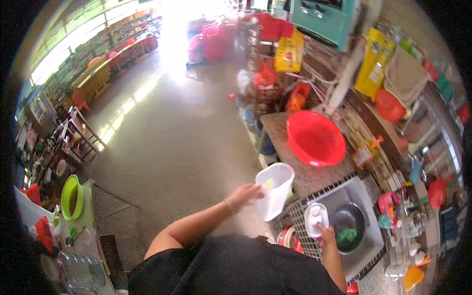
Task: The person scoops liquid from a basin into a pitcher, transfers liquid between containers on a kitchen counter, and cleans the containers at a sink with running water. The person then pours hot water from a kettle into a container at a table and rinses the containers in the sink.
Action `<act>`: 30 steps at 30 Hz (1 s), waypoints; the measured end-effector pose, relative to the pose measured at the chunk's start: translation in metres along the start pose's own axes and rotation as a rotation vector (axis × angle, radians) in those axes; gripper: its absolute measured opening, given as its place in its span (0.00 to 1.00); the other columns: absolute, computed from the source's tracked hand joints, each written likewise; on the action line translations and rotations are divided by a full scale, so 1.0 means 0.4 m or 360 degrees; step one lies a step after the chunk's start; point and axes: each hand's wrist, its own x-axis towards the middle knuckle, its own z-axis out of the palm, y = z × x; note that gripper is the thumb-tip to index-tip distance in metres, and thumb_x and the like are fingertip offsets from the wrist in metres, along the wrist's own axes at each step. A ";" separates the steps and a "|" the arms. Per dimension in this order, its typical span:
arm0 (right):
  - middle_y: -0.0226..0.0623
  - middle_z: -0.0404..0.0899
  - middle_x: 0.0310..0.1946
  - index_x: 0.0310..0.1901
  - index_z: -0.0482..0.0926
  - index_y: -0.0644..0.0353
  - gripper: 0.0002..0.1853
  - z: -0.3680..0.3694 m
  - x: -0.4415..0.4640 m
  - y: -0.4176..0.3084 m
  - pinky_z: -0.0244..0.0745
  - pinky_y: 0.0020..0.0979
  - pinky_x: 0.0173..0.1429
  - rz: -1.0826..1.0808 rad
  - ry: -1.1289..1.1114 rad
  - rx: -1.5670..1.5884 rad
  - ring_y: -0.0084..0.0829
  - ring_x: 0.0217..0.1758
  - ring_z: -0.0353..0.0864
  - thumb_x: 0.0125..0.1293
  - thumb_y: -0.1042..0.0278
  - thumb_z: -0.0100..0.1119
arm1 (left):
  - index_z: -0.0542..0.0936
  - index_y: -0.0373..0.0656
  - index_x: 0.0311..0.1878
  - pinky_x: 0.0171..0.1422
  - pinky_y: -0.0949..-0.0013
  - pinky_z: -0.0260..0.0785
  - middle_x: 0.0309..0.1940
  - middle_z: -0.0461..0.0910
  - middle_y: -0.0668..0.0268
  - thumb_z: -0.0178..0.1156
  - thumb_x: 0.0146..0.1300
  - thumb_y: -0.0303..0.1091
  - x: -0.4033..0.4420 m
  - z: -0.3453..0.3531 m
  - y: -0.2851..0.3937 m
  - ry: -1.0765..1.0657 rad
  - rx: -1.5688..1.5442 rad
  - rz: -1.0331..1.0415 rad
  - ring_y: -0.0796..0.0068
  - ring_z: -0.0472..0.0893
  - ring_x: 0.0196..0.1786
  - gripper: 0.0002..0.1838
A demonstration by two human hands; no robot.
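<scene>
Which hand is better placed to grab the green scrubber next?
Right, probably: the right hand is close to the bowl with the scrubber, though it must first put down the lid. The left hand is farther off, holding the container.

Head view: my 1 feed comes from the wearer's head, facing forward and down over a black shirt [211,265]. The left hand [246,196] and right hand [325,235] lie at close range; the sink [375,231] stands near, at lower right, while the floor [162,137] recedes toward the top. The wide lens rounds the field, bends straight edges and leaves the corners dark.
</scene>
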 end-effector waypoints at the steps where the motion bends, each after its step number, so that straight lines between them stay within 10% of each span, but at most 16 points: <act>1: 0.41 0.80 0.40 0.51 0.74 0.64 0.18 0.119 0.024 -0.008 0.82 0.46 0.36 0.0139 -0.0001 0.0077 0.41 0.39 0.83 0.59 0.71 0.60 | 0.73 0.40 0.56 0.46 0.69 0.71 0.49 0.79 0.62 0.53 0.68 0.47 -0.022 -0.081 0.001 0.0098 0.0045 0.0000 0.72 0.78 0.53 0.22; 6: 0.49 0.71 0.54 0.61 0.65 0.62 0.25 0.708 0.064 -0.026 0.82 0.52 0.46 0.0088 -0.0865 0.0083 0.48 0.53 0.77 0.62 0.70 0.56 | 0.77 0.38 0.51 0.49 0.69 0.69 0.45 0.79 0.63 0.54 0.64 0.58 -0.071 -0.393 -0.004 0.0567 0.0398 0.0062 0.74 0.77 0.46 0.29; 9: 0.51 0.72 0.50 0.57 0.65 0.66 0.27 1.025 0.073 0.046 0.69 0.42 0.60 -0.0803 -0.0834 -0.1082 0.49 0.55 0.72 0.60 0.63 0.60 | 0.78 0.35 0.48 0.43 0.70 0.70 0.42 0.78 0.59 0.55 0.62 0.59 -0.210 -0.497 0.188 0.0688 0.0222 -0.0012 0.70 0.78 0.38 0.31; 11: 0.55 0.70 0.49 0.53 0.67 0.67 0.24 1.218 0.056 0.026 0.67 0.44 0.60 -0.1972 -0.1124 -0.1510 0.51 0.54 0.70 0.58 0.65 0.60 | 0.77 0.36 0.51 0.40 0.69 0.71 0.40 0.78 0.61 0.57 0.62 0.57 -0.199 -0.604 0.234 0.0718 -0.0183 -0.0026 0.70 0.79 0.37 0.30; 13: 0.56 0.69 0.51 0.52 0.67 0.66 0.23 1.384 0.063 0.019 0.65 0.45 0.61 -0.2037 -0.1457 -0.1586 0.52 0.56 0.69 0.57 0.67 0.60 | 0.75 0.38 0.53 0.38 0.66 0.72 0.40 0.77 0.63 0.58 0.61 0.54 -0.176 -0.704 0.258 0.0760 -0.0572 0.0013 0.69 0.80 0.37 0.28; 15: 0.53 0.68 0.52 0.54 0.64 0.65 0.25 1.496 0.130 0.075 0.63 0.46 0.63 -0.1812 -0.1453 -0.1872 0.52 0.59 0.67 0.56 0.67 0.59 | 0.72 0.40 0.55 0.38 0.61 0.74 0.40 0.77 0.64 0.60 0.61 0.51 -0.126 -0.806 0.268 0.0797 -0.0944 0.0105 0.68 0.80 0.39 0.27; 16: 0.53 0.68 0.53 0.54 0.63 0.65 0.26 1.563 0.155 0.064 0.63 0.46 0.64 -0.1882 -0.1495 -0.2030 0.52 0.60 0.66 0.56 0.66 0.59 | 0.70 0.47 0.59 0.56 0.42 0.69 0.57 0.72 0.57 0.62 0.59 0.49 -0.064 -0.896 0.228 0.0711 -0.1139 0.0075 0.60 0.74 0.57 0.28; 22: 0.52 0.52 0.67 0.68 0.56 0.57 0.47 1.849 0.404 -0.053 0.57 0.43 0.71 -0.1740 -0.1887 -0.2010 0.50 0.68 0.60 0.51 0.45 0.69 | 0.72 0.44 0.52 0.40 0.60 0.75 0.37 0.76 0.64 0.60 0.60 0.35 0.209 -1.244 0.277 0.0866 -0.1232 0.0176 0.65 0.80 0.36 0.17; 27: 0.42 0.65 0.63 0.67 0.60 0.53 0.33 2.101 0.780 -0.299 0.64 0.38 0.67 0.0655 -0.2200 -0.1063 0.40 0.65 0.67 0.65 0.53 0.58 | 0.66 0.38 0.60 0.60 0.45 0.68 0.49 0.75 0.56 0.60 0.56 0.30 0.305 -1.610 0.453 0.0858 -0.1223 0.0540 0.52 0.76 0.54 0.28; 30: 0.42 0.67 0.62 0.65 0.64 0.53 0.33 2.247 1.039 -0.312 0.64 0.45 0.64 0.0496 -0.1975 -0.1618 0.40 0.65 0.68 0.62 0.49 0.60 | 0.66 0.37 0.60 0.61 0.49 0.69 0.49 0.75 0.56 0.61 0.52 0.28 0.283 -1.757 0.641 0.0971 -0.1231 0.0711 0.54 0.76 0.54 0.30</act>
